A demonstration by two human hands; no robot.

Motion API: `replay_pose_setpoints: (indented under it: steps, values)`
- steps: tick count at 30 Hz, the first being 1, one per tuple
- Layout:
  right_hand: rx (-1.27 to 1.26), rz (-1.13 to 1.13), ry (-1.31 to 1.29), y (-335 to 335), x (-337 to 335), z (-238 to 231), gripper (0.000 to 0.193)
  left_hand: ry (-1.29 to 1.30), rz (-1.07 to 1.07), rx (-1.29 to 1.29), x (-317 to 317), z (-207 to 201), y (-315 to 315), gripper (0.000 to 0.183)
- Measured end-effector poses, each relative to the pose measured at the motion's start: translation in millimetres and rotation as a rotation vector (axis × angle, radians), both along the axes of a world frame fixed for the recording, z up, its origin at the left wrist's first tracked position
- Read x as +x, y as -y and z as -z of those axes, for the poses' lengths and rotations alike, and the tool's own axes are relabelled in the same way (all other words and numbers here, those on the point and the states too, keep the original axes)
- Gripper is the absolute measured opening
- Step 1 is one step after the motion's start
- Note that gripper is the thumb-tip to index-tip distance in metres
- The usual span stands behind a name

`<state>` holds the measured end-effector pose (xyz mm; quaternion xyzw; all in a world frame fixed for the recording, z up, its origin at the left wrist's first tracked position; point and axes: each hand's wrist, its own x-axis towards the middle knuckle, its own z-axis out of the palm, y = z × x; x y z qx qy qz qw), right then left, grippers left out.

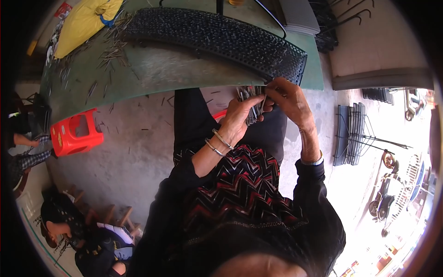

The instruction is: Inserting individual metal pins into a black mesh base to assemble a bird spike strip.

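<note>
1. The left hand (237, 121) is closed around a bundle of thin metal pins (251, 104). The bundle is held just below the edge of the green table (175, 69), above the lap.
2. The right hand (288, 99) is pinched on the top of the same bundle. Its fingertips (270, 91) are touching the pin ends, so both hands are grasping the pins.
3. The pins are stood almost upright, a little tilted. Their long way is pointed up toward the black plastic tray (217, 34).
4. The tray is laid just past the hands, on the table. It is long, curved by the lens, and full of small holes. Its near right corner is closest to the right hand, which is nearer to it than the left hand.
5. Two silver bangles (219, 142) are worn on the left wrist.
6. More loose pins (113, 48) are scattered on the left part of the table, well apart from the hands, beside a yellow bag (85, 23).
7. A red plastic stool (74, 134) is seen on the floor to the left. Another person (87, 235) is seated at the lower left.
</note>
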<state>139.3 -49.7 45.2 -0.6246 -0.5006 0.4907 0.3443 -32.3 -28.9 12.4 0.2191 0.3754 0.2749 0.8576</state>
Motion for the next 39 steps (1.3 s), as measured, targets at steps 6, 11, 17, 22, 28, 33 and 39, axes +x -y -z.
replay_pose_setpoints:
  steps: [6, 11, 17, 22, 28, 33, 39]
  values:
    - [0.376, 0.406, 0.359, -14, -10, -14, 0.009, 0.078, -0.051, -0.049, 2, 9, 0, 0.027]
    - [0.668, 0.447, 0.596, -38, -6, 13, 0.007, 0.095, -0.085, -0.089, 4, 8, 0, 0.025]
    - [0.711, 0.407, 0.678, -42, -7, 14, 0.007, 0.034, -0.111, -0.102, 3, 8, -1, 0.016]
    - [0.733, 0.365, 0.676, -41, -9, 18, 0.008, 0.053, -0.101, -0.098, 2, 8, 0, 0.017]
    - [0.673, 0.290, 0.758, -39, -12, 14, 0.011, 0.044, -0.094, -0.082, 2, 7, 0, 0.019]
    - [0.659, 0.266, 0.734, -34, -8, 15, 0.014, 0.029, -0.087, -0.079, 4, 6, 1, 0.019]
    - [0.130, -0.013, 0.242, 0, -10, -1, 0.012, -0.017, -0.026, -0.038, 0, 3, 2, 0.020]
